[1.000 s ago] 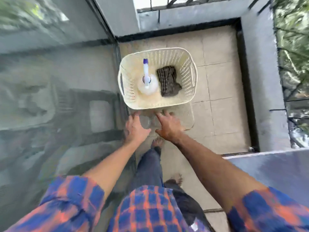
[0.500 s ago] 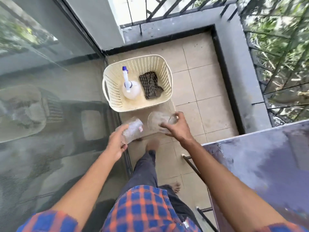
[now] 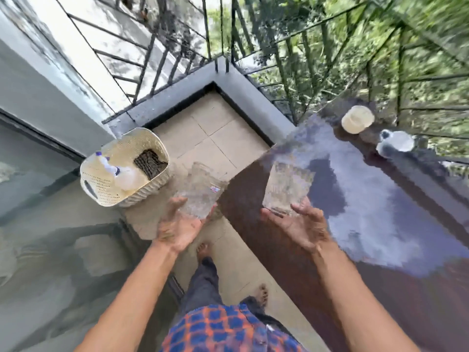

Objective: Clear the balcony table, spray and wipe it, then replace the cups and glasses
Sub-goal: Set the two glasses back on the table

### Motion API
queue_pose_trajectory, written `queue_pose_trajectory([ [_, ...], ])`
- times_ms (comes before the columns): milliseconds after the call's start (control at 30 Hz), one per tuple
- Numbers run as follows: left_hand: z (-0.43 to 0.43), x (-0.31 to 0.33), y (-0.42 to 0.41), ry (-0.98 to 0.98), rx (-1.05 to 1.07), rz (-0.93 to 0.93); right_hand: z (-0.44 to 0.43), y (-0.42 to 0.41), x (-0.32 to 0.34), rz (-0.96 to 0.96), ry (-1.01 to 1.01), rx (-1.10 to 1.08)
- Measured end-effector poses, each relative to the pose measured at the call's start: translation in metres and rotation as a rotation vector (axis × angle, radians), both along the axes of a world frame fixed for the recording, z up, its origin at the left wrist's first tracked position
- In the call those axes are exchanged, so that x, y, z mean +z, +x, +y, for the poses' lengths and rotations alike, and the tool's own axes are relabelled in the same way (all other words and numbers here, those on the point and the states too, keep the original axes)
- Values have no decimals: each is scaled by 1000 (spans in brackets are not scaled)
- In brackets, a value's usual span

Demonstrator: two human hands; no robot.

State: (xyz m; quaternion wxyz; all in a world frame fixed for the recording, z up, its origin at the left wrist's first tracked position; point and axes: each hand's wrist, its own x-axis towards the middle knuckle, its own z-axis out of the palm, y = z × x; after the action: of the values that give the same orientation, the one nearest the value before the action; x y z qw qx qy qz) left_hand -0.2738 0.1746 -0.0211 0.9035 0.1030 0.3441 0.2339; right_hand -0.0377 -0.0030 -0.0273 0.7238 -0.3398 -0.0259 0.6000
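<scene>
Two clear glasses in the air. Left hand (image 3: 177,224) cups the lower part of the left glass (image 3: 200,191), fingers curled round its base, just off the left edge of the table (image 3: 380,224), above bare tile. Right hand (image 3: 299,222) holds the right glass (image 3: 286,185) the same low way, over the table's near left corner. With both grips at the bottom, a tilt could tip a glass out. The left glass may clip the table edge going across. The top is glossy, perhaps damp, cannot tell; a glass set down could slide. The cream cup (image 3: 357,119) and a blurred pale vessel (image 3: 396,144) stand at the table's far edge by the railing, where a nudge could send them over.
</scene>
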Motion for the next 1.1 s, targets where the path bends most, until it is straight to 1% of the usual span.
queue_pose_trajectory([
  [33, -8, 3, 10, 9, -36, -22, -13, 8, -3, -19, -2, -4],
  [100, -36, 10, 40, 39, -148, -39, -52, 26, -1, -173, -28, -18],
  [167, -66, 14, 69, 34, -226, 2, -88, 38, -1, -315, -130, -81],
  [233, -99, 18, 95, -14, -295, 45, -131, 47, -3, -301, -271, -239],
  [300, -129, 21, 116, -47, -337, 102, -167, 52, -10, -291, -358, -376],
  [400, -169, 15, 142, -57, -380, 233, -213, 61, -19, -330, -437, -502],
  [467, -188, 10, 155, -80, -390, 280, -236, 69, -22, -409, -505, -560],
  [567, -206, 13, 177, -89, -469, 242, -262, 84, -22, -548, -527, -585],
  [667, -212, 15, 196, -31, -546, 218, -273, 104, -24, -605, -579, -613],
  [800, -204, 2, 230, 147, -736, 211, -275, 139, -24, -687, -703, -647],
  [867, -197, -2, 255, 219, -855, 159, -276, 161, -26, -720, -772, -643],
  [933, -191, -6, 282, 329, -965, 103, -275, 182, -29, -766, -841, -627],
  [967, -189, -8, 297, 399, -1002, 109, -274, 192, -29, -799, -879, -622],
  [1033, -189, -14, 332, 546, -1036, 188, -270, 215, -31, -842, -956, -614],
  [1100, -192, -18, 364, 783, -998, 273, -267, 234, -37, -895, -1018, -611],
])
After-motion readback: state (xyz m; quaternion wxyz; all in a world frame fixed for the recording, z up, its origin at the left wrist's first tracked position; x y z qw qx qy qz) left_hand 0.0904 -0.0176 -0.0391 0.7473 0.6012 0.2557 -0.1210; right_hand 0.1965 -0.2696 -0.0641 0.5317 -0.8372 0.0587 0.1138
